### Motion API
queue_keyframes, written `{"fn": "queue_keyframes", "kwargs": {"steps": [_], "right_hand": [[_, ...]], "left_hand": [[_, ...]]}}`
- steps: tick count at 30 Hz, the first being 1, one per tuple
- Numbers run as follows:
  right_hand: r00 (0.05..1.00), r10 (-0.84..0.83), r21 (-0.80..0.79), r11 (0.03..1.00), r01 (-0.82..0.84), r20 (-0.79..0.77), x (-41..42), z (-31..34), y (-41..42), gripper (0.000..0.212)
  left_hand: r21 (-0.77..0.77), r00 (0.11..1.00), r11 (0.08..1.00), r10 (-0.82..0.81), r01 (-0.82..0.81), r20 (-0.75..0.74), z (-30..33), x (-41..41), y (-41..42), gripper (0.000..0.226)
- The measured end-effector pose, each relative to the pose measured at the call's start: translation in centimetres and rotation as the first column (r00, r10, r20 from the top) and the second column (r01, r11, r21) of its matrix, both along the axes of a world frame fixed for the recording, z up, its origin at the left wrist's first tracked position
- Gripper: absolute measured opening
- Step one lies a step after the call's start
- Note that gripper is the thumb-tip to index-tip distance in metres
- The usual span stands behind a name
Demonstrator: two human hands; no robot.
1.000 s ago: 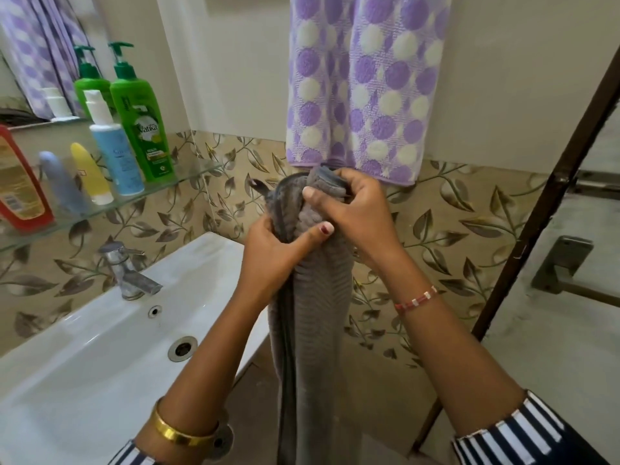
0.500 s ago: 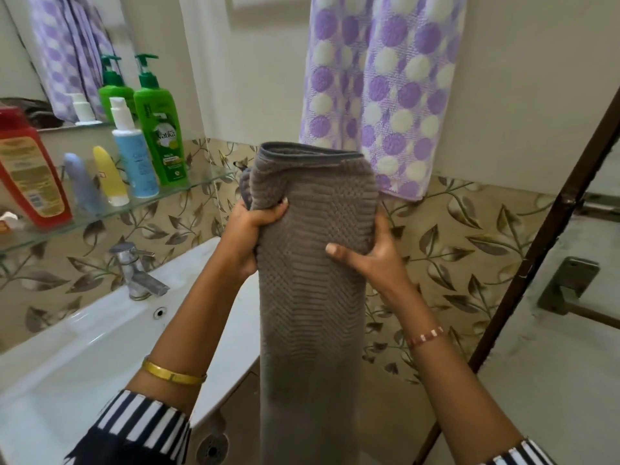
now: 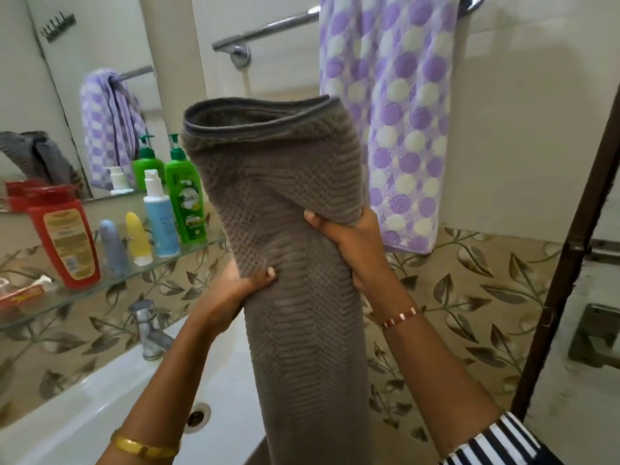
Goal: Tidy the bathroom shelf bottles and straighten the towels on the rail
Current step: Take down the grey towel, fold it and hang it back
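Note:
A grey ribbed towel (image 3: 285, 203), folded lengthwise, is held upright in front of me. My left hand (image 3: 241, 290) grips its left edge lower down, and my right hand (image 3: 349, 243) grips its right edge a little higher. Above it runs the chrome towel rail (image 3: 268, 30), bare on its left part. A purple and white dotted towel (image 3: 389, 105) hangs from the rail's right part. On the glass shelf (image 3: 100, 286) at the left stand a red bottle (image 3: 65, 236), a blue tube (image 3: 112, 246), a yellow tube (image 3: 137, 238), a light blue bottle (image 3: 159, 216) and a green pump bottle (image 3: 186, 199).
A white basin (image 3: 214, 380) with a chrome tap (image 3: 149, 330) lies below the shelf. A mirror (image 3: 67, 95) behind the shelf reflects the towels and bottles. A red and white tube (image 3: 23, 293) lies at the shelf's left end. A dark door frame (image 3: 570, 246) stands at the right.
Both hands have raised the grey towel higher, toward the rail, and the towel has been spread from a bunched grip to a wide fold. The view tilted up, showing the rail.

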State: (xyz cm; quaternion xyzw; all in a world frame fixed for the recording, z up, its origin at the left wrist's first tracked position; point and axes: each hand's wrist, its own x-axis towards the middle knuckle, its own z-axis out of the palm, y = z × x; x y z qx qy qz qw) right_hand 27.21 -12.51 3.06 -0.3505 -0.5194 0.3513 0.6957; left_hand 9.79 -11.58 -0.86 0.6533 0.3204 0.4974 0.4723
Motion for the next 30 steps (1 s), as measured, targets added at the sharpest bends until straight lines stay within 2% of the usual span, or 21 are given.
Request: {"fn": "queue_keyframes", "kwargs": {"steps": [2,5,7,9,13,16,18,20,21,23,25,28,30], "right_hand": [[0.998,-0.04,0.06,0.998,0.037,0.053,-0.2,2.5,0.8,0.024],[0.989,-0.107,0.176,0.98,0.088,0.1,-0.3,5.6,2.2,0.026],[0.979,-0.168,0.241,0.961,0.135,0.119,-0.4,7.4,3.1,0.028],[0.958,-0.243,0.301,0.935,0.19,0.151,-0.3,9.3,4.3,0.038],[0.876,-0.426,0.433,0.849,0.302,0.225,-0.1,12.4,5.7,0.055],[0.747,-0.585,0.542,0.758,0.364,0.315,-0.3,13.2,5.8,0.075],[0.559,-0.752,0.643,0.627,0.44,0.35,-0.5,12.1,5.6,0.086],[0.339,-0.867,0.752,0.489,0.443,0.364,-1.4,9.7,5.3,0.08],[0.263,-0.887,0.792,0.459,0.403,0.381,-2.0,8.2,5.5,0.075],[0.162,-0.896,0.834,0.443,0.328,0.413,-3.0,6.1,6.9,0.069],[0.106,-0.901,0.847,0.432,0.31,0.421,-3.3,6.2,8.9,0.069],[0.018,-0.902,0.851,0.412,0.324,0.43,-3.5,9.3,11.3,0.075],[-0.081,-0.893,0.861,0.398,0.317,0.442,-4.0,11.5,13.0,0.074]], "left_hand": [[0.014,0.998,0.999,0.039,-0.04,0.053,0.9,0.4,0.7,0.095],[0.013,0.971,0.99,0.135,-0.14,0.196,3.8,1.5,2.4,0.076],[0.028,0.947,0.977,0.195,-0.209,0.255,5.7,2.4,3.5,0.072],[0.044,0.924,0.964,0.238,-0.263,0.3,7.7,3.5,4.6,0.07],[0.05,0.863,0.93,0.315,-0.363,0.394,11.1,5.0,6.6,0.048],[0.085,0.842,0.908,0.343,-0.411,0.416,13.1,5.5,8.0,0.04],[0.079,0.825,0.901,0.353,-0.427,0.441,14.3,5.4,9.0,0.034],[0.066,0.802,0.886,0.382,-0.46,0.46,16.0,5.2,9.9,0.032],[0.078,0.797,0.881,0.38,-0.466,0.468,17.1,5.0,10.3,0.033],[0.128,0.804,0.879,0.349,-0.459,0.481,19.2,4.6,11.1,0.038],[0.164,0.83,0.893,0.304,-0.419,0.467,21.1,4.3,11.9,0.038],[0.216,0.883,0.926,0.196,-0.31,0.426,23.6,3.6,13.4,0.022],[0.232,0.893,0.933,0.159,-0.276,0.422,25.3,3.0,14.4,0.009]]}}
